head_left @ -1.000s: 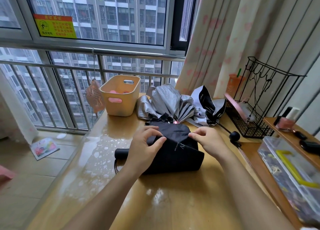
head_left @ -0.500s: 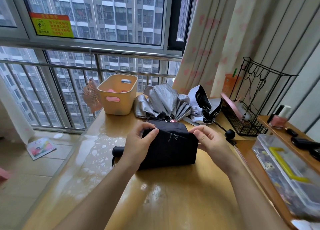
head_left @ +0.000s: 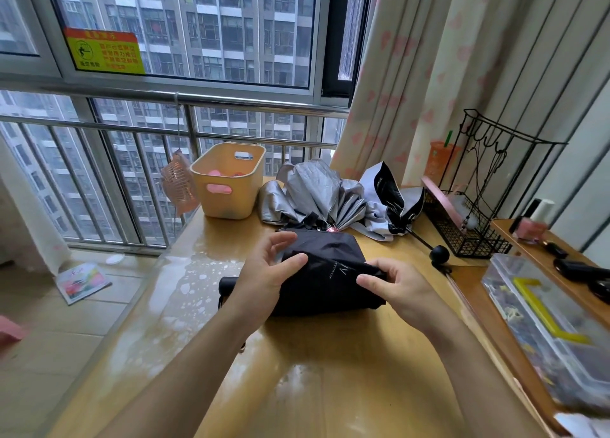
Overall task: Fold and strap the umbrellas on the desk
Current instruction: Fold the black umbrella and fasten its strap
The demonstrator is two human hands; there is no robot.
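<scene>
A black folding umbrella (head_left: 325,272) lies across the wooden desk (head_left: 330,371), its canopy loose and its black handle end (head_left: 227,284) sticking out to the left. My left hand (head_left: 267,276) holds the canopy's left part, thumb on top of the cloth. My right hand (head_left: 394,287) pinches a fold at the canopy's right end. Behind it lie a silver umbrella (head_left: 313,193), crumpled and unfolded, and a white-and-black umbrella (head_left: 389,200) with a round black handle (head_left: 439,255).
A yellow plastic basket (head_left: 227,180) stands at the desk's back left by the window railing. A black wire rack (head_left: 475,219) stands at the back right. A clear storage box (head_left: 554,332) and small bottles sit on the lower shelf to the right.
My right hand has slid from the canopy's top edge down to its right end and pinched a fold there. My left hand has shifted slightly on the cloth.
</scene>
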